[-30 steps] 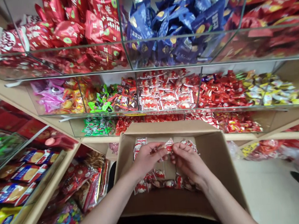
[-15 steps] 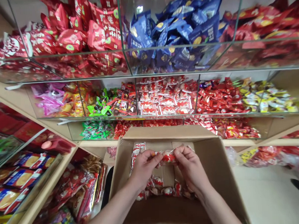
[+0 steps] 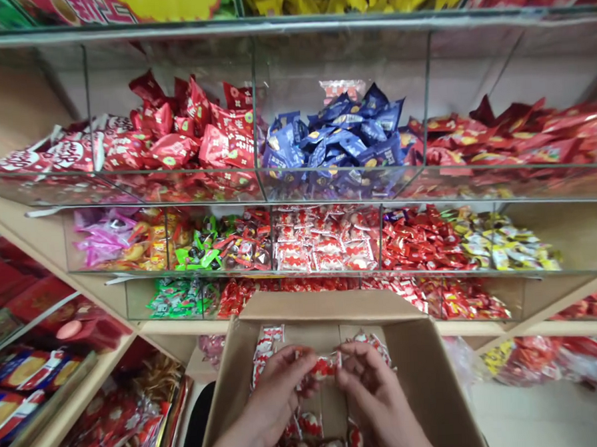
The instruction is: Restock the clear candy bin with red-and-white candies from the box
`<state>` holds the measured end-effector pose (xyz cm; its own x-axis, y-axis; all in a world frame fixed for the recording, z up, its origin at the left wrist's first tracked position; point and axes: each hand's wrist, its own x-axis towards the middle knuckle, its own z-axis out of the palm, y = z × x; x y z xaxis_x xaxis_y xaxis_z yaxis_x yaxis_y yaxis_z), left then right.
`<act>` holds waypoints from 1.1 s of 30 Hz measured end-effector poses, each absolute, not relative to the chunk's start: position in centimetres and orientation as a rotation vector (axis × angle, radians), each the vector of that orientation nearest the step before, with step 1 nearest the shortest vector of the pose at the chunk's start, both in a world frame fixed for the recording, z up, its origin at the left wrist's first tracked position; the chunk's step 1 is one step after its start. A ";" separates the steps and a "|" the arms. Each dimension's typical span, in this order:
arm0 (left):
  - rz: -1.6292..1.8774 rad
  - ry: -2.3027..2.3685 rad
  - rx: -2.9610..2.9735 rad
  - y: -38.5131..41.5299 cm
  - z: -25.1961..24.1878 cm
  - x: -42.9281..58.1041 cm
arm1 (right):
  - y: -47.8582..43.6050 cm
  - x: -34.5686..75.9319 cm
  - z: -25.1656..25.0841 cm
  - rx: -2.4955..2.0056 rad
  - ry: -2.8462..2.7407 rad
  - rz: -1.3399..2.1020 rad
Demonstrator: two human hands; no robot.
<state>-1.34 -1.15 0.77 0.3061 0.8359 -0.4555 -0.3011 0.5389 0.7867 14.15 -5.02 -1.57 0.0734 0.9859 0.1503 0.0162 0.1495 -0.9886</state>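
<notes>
Above an open cardboard box (image 3: 451, 382), both my hands are at a small red-and-white wrapped candy (image 3: 325, 367). My left hand (image 3: 280, 391) pinches its left end between thumb and fingers. At its right edge, my right hand (image 3: 374, 389) has curled fingers and thumb touching the wrapper, a little apart from each other. Similar wrapped candies (image 3: 309, 423) lie on the box bottom below my hands, with a stack (image 3: 267, 345) at the left wall. Some at the far right are partly hidden behind my right hand.
Clear-fronted shelf bins stand ahead: blue packets (image 3: 344, 141), red packets (image 3: 174, 136) and matching red-and-white candies (image 3: 324, 242). Wooden shelving (image 3: 78, 408) with blue cookie packs (image 3: 31, 371) runs along the left. Bagged goods (image 3: 530, 358) sit on the floor at the right.
My view has tilted up, so shelves and box sit lower in the picture and a higher shelf shows. The candy stays between my hands; my right fingers have loosened and spread somewhat.
</notes>
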 end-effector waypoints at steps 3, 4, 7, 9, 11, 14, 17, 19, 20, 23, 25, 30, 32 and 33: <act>0.744 0.991 0.559 -1.4 0.1 -2.0 | -5.6 15.0 -0.3 -1.101 -1.772 0.763; 0.724 0.995 0.537 -1.5 0.0 -2.1 | -5.7 15.2 0.0 -1.070 -1.917 0.677; 0.715 1.010 0.484 -1.7 0.1 -2.4 | -5.8 15.4 0.8 -0.990 -2.184 0.455; 0.711 0.957 0.523 -1.7 0.3 -2.6 | -5.5 15.5 1.2 -0.979 -2.242 0.312; 0.699 0.864 0.582 -1.6 0.5 -2.8 | -4.7 16.0 1.8 -0.962 -2.234 0.138; 0.711 0.821 0.618 -1.4 0.4 -3.1 | -1.8 17.1 3.8 -1.084 -2.058 -0.147; 0.677 0.901 0.631 -1.8 -0.5 -3.2 | 2.9 18.0 6.5 -1.393 -1.708 -0.379; 0.609 0.948 0.654 -2.4 -1.4 -3.0 | 6.3 18.1 8.1 -1.564 -1.599 -0.496; 0.576 0.960 0.675 -2.8 -2.0 -3.0 | 7.9 18.0 8.7 -1.642 -1.587 -0.544; 0.498 0.947 0.742 -3.9 -4.2 -2.8 | 11.4 17.2 9.9 -1.845 -1.593 -0.672; 0.453 0.925 0.766 -4.4 -5.7 -2.9 | 12.6 16.6 10.0 -1.934 -1.593 -0.751; 0.455 0.894 0.746 -5.0 -8.4 -3.1 | 13.4 16.2 9.6 -2.034 -1.633 -0.820; 0.435 0.898 0.756 -5.2 -8.8 -3.0 | 13.8 16.2 9.5 -2.049 -1.639 -0.834; 0.417 0.913 0.767 -5.2 -8.9 -2.8 | 14.0 16.3 9.6 -2.061 -1.644 -0.844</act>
